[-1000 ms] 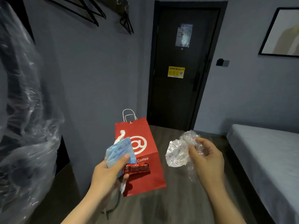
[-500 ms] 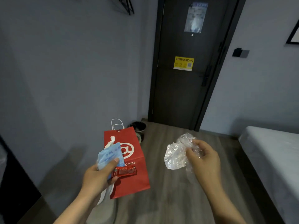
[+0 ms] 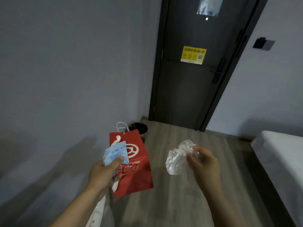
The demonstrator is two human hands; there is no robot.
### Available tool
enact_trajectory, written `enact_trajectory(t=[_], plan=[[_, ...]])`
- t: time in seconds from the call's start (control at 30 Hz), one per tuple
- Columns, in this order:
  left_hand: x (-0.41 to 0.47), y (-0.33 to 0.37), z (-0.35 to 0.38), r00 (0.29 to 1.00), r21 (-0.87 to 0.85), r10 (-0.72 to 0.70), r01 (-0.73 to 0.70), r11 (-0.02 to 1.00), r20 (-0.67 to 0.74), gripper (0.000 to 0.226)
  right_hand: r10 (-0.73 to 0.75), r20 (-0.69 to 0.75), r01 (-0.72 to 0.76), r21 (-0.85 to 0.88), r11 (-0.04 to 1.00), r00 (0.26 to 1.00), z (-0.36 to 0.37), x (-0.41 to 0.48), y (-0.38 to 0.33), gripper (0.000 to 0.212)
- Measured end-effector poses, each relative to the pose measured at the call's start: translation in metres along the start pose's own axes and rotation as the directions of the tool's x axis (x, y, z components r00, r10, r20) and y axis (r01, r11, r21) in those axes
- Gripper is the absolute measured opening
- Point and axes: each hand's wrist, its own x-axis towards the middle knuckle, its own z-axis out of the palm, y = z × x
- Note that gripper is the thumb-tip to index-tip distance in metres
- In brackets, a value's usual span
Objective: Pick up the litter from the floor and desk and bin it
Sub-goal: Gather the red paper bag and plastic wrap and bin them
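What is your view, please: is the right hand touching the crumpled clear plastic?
Touching. The head view shows the right hand pinching the crumpled clear plastic, with no gap between them.

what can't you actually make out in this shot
Head view: the bin is half hidden behind the red paper bag; its contents cannot be seen.
Head view: the white plastic under the left hand is cut off by the bottom edge.
Head view: print on the red sachet is too small to read.
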Motion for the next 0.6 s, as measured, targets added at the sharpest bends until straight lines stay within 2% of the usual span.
enact_trajectory(t=[0.13, 0.4, 0.6], plan=[[0.063, 0.012, 0.037, 0.998, 0.004, 0.008, -0.008, 1.0, -0.061, 0.017, -0.004, 0.051, 0.004, -0.008, 1.0, 0.999, 0.024, 0.076, 0.014, 0.022], [0.187, 0.025, 0.114, 0.99, 0.081, -0.024, 0.035, 0.996, -0.139, 0.026, 0.013, 0.13, -0.01, -0.025, 1.0, 0.991, 0.063, 0.243, 0.044, 0.025], [0.26, 0.025, 0.136, 0.97, 0.12, -0.074, 0.103, 0.987, -0.23, 0.033, 0.052, 0.206, -0.039, -0.069, 0.997, 0.977, 0.107, 0.329, 0.06, 0.025]])
